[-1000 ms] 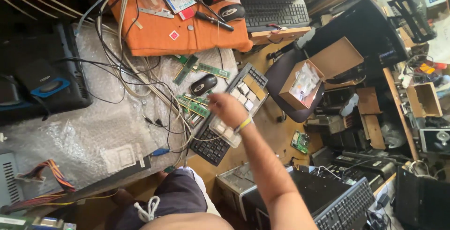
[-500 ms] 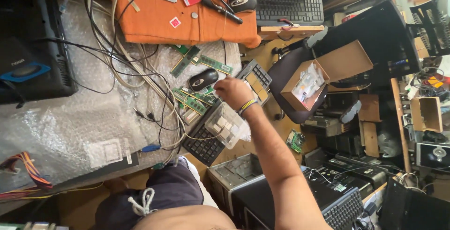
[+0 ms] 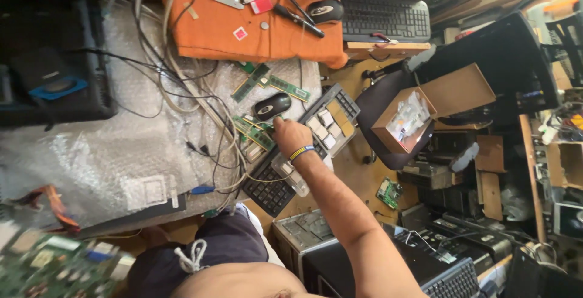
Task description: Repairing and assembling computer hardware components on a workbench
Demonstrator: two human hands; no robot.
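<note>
Memory sticks (image 3: 254, 133) under right hand (image 3: 290, 135), crowded between mouse (image 3: 271, 105) and keyboard (image 3: 303, 152).

Green memory sticks (image 3: 254, 133) lie on bubble wrap — beside a black mouse (image 3: 271, 105)

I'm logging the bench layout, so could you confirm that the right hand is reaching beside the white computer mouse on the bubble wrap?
Not quite: the head view shows the computer mouse is black, not white. The rest holds: the right hand reaches just beside it, over the bubble wrap.
</note>
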